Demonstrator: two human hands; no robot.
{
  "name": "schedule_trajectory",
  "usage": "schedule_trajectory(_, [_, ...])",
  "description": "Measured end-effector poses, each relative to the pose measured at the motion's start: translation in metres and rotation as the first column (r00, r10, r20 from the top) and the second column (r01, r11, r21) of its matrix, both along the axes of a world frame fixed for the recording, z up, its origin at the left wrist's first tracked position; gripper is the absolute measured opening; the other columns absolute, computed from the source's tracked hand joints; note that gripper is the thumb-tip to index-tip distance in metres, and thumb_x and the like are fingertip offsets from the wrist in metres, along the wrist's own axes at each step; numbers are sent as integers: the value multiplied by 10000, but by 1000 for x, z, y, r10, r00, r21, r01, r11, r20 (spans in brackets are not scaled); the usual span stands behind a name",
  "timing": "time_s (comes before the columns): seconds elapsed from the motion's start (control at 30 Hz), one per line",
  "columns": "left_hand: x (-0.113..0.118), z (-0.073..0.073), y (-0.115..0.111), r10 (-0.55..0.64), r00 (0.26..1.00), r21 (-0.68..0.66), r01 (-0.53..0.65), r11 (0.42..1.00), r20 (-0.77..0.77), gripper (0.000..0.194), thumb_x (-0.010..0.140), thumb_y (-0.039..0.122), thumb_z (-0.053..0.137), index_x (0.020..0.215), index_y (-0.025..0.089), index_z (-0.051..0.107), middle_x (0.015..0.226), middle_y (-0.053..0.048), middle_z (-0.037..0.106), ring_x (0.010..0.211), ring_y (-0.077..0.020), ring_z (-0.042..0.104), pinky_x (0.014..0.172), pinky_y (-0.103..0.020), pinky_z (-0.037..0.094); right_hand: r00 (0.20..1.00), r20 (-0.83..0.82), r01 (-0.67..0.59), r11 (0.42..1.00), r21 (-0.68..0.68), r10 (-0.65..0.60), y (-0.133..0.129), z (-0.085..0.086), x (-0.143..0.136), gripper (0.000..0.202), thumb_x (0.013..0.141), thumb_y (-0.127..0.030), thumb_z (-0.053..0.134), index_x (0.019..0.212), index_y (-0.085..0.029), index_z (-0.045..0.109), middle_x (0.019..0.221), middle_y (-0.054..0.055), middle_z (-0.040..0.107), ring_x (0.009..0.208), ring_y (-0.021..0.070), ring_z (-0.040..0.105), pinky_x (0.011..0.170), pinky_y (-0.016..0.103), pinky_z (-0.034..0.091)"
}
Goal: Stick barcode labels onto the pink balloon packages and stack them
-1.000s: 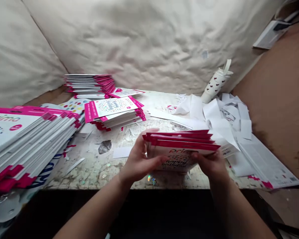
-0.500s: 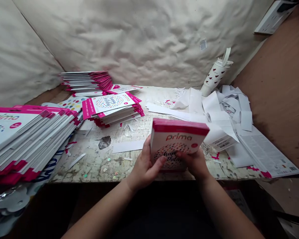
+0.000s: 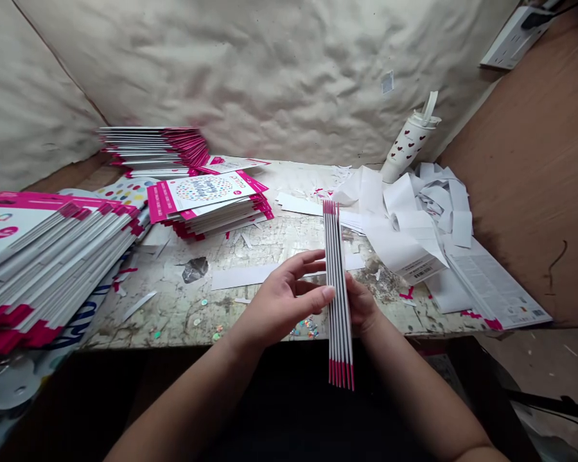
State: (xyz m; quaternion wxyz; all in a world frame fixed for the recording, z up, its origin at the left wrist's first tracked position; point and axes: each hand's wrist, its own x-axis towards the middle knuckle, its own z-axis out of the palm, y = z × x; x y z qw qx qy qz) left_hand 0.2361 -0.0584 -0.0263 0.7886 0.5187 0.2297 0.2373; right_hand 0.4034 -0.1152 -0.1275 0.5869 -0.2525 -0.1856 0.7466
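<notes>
Packet bundle upright at bench front edge. Right hand gripping bundle; left hand fingers parted, thumb touching it. Slack grip could shed packets over edge; loose paper beyond could snag corners.

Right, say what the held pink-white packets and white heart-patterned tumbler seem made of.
Held pink-white packets: probably matte card or paper, from their thin, straight edges. White heart-patterned tumbler: satin plastic or painted metal; its smooth, rigid look leaves that open.
</notes>
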Motion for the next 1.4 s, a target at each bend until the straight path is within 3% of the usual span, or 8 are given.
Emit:
schedule_trajectory(0.13, [-1, 0, 1, 9, 1000, -27, -9, 1000, -9, 522, 694, 280, 754, 1172, 238, 550, 1258, -111, 557, 822, -164, 645, 633, -241, 514, 1000, -23, -8, 1000, 18, 9, -1, 2, 2, 443, 694, -425, 744, 1019, -169, 586, 827, 22, 711, 700, 158, 672, 675, 290, 553])
schedule_trajectory(0.37, [-3, -2, 1, 7, 1000, -42, -6, 999, 21, 514, 684, 262, 746, 1158, 233, 550, 1217, -105, 583, 811, -173, 647, 656, -278, 517, 998, 56, 39, 997, -60, -36, -3, 7, -2, 505, 638, -451, 764, 1025, -176, 589, 837, 32, 711, 674, 175, 663, 664, 330, 555])
schedule_trajectory(0.63, [-3, 1, 0, -10, 1000, 22, 11, 1000, -11, 519, 709, 225, 696, 1195, 210, 515, 1199, -120, 595, 789, -166, 650, 692, -296, 525, 989, 121, 100, 992, -81, -89, -5, 17, -1, 459, 624, -399, 768, 988, -169, 609, 840, 38, 708, 708, 187, 661, 703, 343, 558])
schedule_trajectory(0.93, [-4, -3, -2, -95, 995, 34, 94, 995, 24, 567, 724, 253, 681, 1250, 217, 471, 1214, -121, 582, 841, -195, 647, 722, -323, 522, 976, 180, 121, 993, 5, -120, -10, 17, 6, 440, 690, -387, 717, 1047, -152, 613, 842, 52, 707, 734, 197, 669, 701, 339, 556])
schedule_trajectory(1.1, [-3, 1, -3, -101, 995, 56, 102, 993, -17, 538, 738, 206, 639, 1245, 217, 461, 1182, -110, 590, 792, -179, 637, 686, -305, 516, 966, 233, 101, 994, 47, -110, -8, 16, 8, 492, 680, -408, 713, 1083, -155, 589, 958, 90, 701, 842, 256, 674, 765, 419, 546])
schedule_trajectory(1.27, [-2, 4, -10, -44, 996, 213, 60, 975, -76, 520, 740, 131, 553, 1243, 232, 467, 1121, -79, 610, 779, -167, 628, 678, -283, 515, 943, 294, 151, 988, 33, -154, -8, 16, 10, 462, 655, -385, 729, 1040, -159, 613, 924, 72, 709, 799, 235, 673, 774, 394, 549])
schedule_trajectory(1.4, [1, 8, -17, 50, 983, 415, 29, 910, -178, 555, 706, 84, 526, 1240, 231, 486, 1007, -47, 628, 798, -178, 618, 725, -292, 517, 932, 321, 166, 986, 33, -168, -8, 10, 14, 478, 650, -387, 732, 1052, -159, 608, 954, 82, 706, 819, 245, 671, 804, 422, 537])
